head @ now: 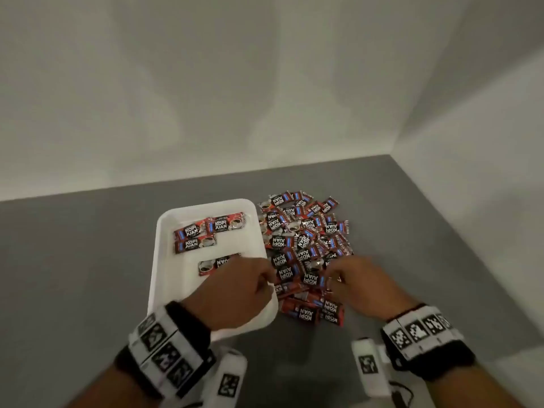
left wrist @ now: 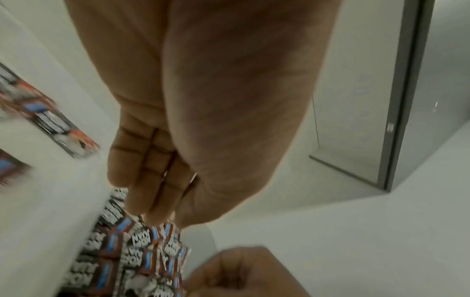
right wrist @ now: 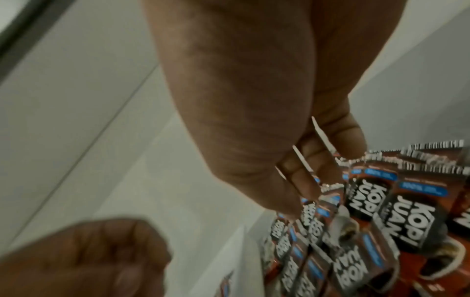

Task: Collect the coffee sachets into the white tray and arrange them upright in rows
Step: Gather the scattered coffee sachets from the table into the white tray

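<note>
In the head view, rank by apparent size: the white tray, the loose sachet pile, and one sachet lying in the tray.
1-2. White tray and sachet pile: look alike, too close to rank.
3. Single sachet in the tray: smallest.

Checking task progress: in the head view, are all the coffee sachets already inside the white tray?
No, only four sachets lie in the white tray; a large pile sits on the grey surface beside it.

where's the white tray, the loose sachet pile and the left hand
white tray (head: 167,278): head view, bare floor near its left wall
loose sachet pile (head: 306,240): head view, middle of the heap
left hand (head: 235,293): head view, back of the hand
</note>
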Motion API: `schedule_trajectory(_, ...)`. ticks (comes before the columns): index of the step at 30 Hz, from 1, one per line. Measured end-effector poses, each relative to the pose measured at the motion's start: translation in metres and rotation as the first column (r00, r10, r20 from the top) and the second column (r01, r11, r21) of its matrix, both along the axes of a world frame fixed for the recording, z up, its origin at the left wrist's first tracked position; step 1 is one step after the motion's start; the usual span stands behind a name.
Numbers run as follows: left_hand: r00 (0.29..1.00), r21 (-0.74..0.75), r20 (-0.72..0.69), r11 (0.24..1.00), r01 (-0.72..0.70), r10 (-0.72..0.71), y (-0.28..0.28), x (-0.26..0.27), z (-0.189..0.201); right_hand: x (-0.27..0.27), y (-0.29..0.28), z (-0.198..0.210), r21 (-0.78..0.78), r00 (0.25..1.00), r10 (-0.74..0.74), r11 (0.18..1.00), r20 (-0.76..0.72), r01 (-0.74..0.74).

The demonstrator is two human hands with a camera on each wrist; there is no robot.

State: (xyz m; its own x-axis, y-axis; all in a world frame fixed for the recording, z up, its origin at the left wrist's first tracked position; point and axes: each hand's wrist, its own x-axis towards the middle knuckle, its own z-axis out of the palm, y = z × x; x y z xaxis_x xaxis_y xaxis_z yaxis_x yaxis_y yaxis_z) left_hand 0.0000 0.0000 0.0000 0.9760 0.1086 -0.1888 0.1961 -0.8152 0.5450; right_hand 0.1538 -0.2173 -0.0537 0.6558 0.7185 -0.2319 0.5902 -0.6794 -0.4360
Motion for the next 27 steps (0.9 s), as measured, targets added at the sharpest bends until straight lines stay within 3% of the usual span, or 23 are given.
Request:
schedule_trajectory(2,0.997,0.034,-0.027,0.997,0.074,-0.073,-0.016,0.039,-0.009,0.009,0.014,-0.008,-0.033,0.998,-0.036,0.999,0.06,0.038)
schedule_trajectory(5,0.958,0.15,-0.201,0.96,0.235,-0.203,-0.041,0.085,-0.03,0.012,0.033,-0.022,-0.129,0.989,0.075,0.99,0.126,-0.059)
schedule_trajectory(10,0.924,0.285,-0.364,0.931,0.228,-0.115,-0.049,0.1,-0.074,0.012,0.041,-0.041,-0.188,0.976,0.124,0.978,0.179,-0.089)
schedule_trajectory(15,0.937,0.353,-0.342,0.916,0.191,-0.064,-0.048,0.094,-0.091,0.016,0.04,-0.048,-0.102,0.984,0.102,0.991,0.144,-0.088)
schedule_trajectory(27,0.924,0.368,-0.366,0.896,0.25,-0.108,-0.05,0.095,-0.092,0.018,0.049,-0.05,-0.156,0.996,0.073,0.986,0.057,-0.063)
